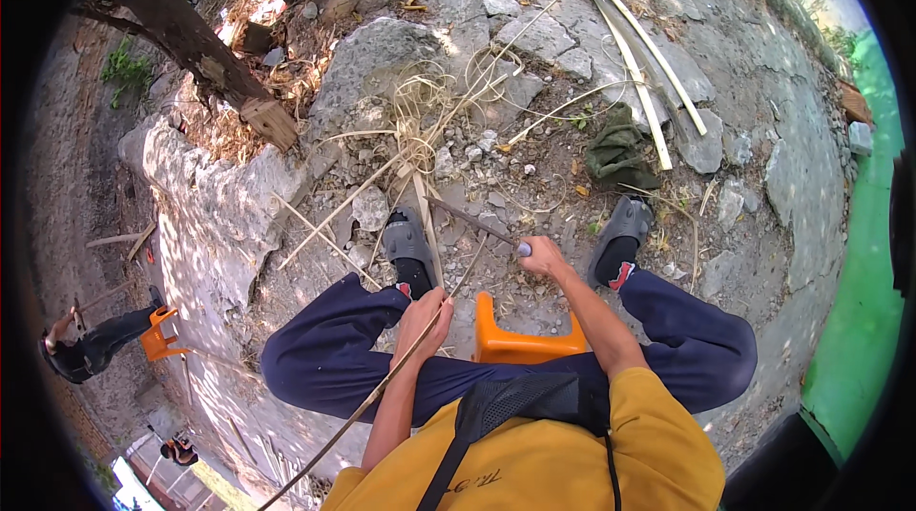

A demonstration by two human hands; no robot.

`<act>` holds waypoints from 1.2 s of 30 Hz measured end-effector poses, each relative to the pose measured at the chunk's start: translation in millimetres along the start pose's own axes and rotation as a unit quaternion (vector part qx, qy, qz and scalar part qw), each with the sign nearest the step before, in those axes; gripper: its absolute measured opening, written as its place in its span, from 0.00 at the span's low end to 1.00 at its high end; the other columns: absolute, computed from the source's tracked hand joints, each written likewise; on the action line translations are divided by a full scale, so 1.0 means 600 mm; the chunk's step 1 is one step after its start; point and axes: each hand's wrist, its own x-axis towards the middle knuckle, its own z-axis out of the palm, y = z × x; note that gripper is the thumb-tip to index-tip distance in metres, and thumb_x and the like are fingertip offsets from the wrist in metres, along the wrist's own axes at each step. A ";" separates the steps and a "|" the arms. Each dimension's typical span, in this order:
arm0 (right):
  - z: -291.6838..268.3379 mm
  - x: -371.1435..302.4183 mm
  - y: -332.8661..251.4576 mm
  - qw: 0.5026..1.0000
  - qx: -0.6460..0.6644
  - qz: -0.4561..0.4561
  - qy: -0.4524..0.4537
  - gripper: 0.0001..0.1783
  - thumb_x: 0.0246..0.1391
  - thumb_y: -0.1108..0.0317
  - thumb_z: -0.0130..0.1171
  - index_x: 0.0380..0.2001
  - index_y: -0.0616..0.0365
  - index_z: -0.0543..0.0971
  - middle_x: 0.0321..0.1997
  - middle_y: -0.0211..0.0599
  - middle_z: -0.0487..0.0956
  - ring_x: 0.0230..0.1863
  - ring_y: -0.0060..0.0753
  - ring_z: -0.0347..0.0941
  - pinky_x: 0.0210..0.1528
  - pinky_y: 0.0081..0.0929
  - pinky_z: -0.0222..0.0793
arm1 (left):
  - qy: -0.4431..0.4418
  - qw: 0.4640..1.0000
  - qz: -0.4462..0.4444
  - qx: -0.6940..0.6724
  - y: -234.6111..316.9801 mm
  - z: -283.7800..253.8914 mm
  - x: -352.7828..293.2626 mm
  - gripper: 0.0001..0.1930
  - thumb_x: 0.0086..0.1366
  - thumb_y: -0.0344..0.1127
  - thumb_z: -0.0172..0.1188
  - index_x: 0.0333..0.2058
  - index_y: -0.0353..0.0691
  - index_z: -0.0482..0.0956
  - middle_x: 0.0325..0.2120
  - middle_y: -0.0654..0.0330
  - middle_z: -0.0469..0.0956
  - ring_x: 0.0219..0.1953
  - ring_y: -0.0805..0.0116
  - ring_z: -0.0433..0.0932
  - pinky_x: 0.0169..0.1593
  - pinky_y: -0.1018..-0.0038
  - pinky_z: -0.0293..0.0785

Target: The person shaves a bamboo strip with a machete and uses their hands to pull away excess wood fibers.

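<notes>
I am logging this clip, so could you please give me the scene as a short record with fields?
setting: outdoors, rocky ground, tree trunk at upper left
posture: seated on an orange stool
left hand: grips a long thin bamboo strip
right hand: holds a knife by its handle, blade toward the strip
feet: grey sandals
nearby: pile of thin strips, green cloth, long split canes
others: a person sits at far left

No packages, labels, signs or screens show in this view.
</notes>
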 end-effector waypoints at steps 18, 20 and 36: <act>-0.363 -0.208 -0.178 0.963 -0.268 -0.044 0.009 0.23 0.42 0.52 0.65 0.29 0.66 0.84 0.30 0.53 0.84 0.33 0.49 0.82 0.40 0.41 0.77 | 0.130 0.883 0.076 -0.444 0.065 -0.133 0.052 0.10 0.66 0.29 0.65 0.44 0.35 0.76 0.35 0.57 0.81 0.37 0.69 0.85 0.40 0.74 0.84; -0.368 -0.242 -0.183 0.982 -0.186 -0.014 0.001 0.18 0.42 0.56 0.66 0.26 0.64 0.83 0.22 0.43 0.82 0.23 0.37 0.79 0.29 0.35 0.73 | 0.083 0.883 0.079 -0.455 0.090 -0.179 0.028 0.11 0.68 0.27 0.63 0.47 0.35 0.75 0.38 0.56 0.81 0.40 0.64 0.86 0.45 0.71 0.87; -0.356 -0.400 -0.241 0.971 0.145 -0.078 0.175 0.17 0.58 0.59 0.67 0.26 0.60 0.76 0.17 0.27 0.72 0.17 0.20 0.68 0.22 0.26 0.65 | -0.125 0.935 0.233 -0.236 0.218 -0.411 0.011 0.21 0.61 0.28 0.73 0.51 0.39 0.75 0.37 0.55 0.87 0.40 0.69 0.86 0.46 0.71 0.84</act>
